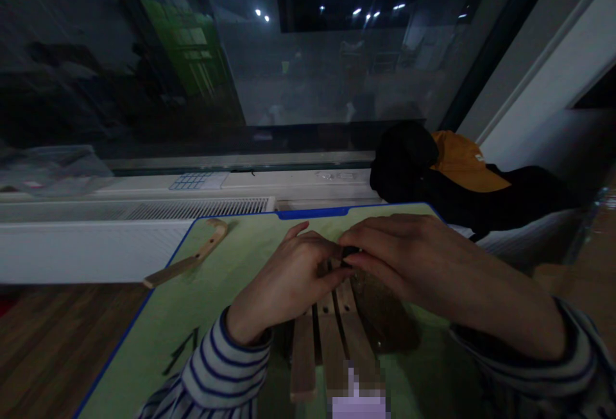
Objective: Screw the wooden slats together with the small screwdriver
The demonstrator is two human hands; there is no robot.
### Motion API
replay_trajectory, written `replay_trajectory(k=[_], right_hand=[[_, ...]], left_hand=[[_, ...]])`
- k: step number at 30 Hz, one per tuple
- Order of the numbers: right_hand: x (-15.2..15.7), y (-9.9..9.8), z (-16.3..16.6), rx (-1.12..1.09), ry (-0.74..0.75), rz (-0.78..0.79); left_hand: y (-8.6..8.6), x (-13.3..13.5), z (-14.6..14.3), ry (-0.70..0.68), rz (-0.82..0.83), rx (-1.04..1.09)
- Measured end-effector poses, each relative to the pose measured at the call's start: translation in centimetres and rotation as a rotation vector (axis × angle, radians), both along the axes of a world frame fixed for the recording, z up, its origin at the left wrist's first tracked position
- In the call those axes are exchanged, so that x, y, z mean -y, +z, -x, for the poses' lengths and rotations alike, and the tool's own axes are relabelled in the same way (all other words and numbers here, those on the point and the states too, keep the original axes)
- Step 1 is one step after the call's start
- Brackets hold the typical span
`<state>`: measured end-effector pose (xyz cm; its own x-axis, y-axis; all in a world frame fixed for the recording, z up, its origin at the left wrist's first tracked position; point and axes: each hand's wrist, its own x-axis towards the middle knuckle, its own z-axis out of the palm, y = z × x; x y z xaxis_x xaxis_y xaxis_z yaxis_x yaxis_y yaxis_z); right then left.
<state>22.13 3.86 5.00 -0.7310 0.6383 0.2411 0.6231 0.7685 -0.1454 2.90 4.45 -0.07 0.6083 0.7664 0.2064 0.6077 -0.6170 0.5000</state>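
Between the thumb and fingers of my right hand (409,252) is a small black part (350,252), whose kind I cannot make out. My left hand (298,271) is closed, its fingertips curled right beside the black part, over the far end of several wooden slats (331,335). What those fingertips grip is hidden. The slats lie side by side with narrow gaps, and dark holes show in them. Beneath and to their right is a brown surface (389,310).
The green tabletop (250,246) has a blue edge. On its left lies a bent wooden piece (195,258) with holes, and thin black strips (180,351) lie nearer me. Beyond are a radiator (192,209), a window, black cloth (404,159) and a yellow cap (466,159).
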Motion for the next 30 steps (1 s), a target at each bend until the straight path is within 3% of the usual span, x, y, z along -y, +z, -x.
replay_trajectory(k=[14, 30], right_hand=[[0.00, -0.13, -0.03, 0.026, -0.012, -0.039], [0.00, -0.03, 0.13, 0.031, -0.015, -0.006]], left_hand=[[-0.28, -0.14, -0.07, 0.045, -0.010, 0.033], [0.08, -0.12, 0.37, -0.030, 0.040, 0.004]])
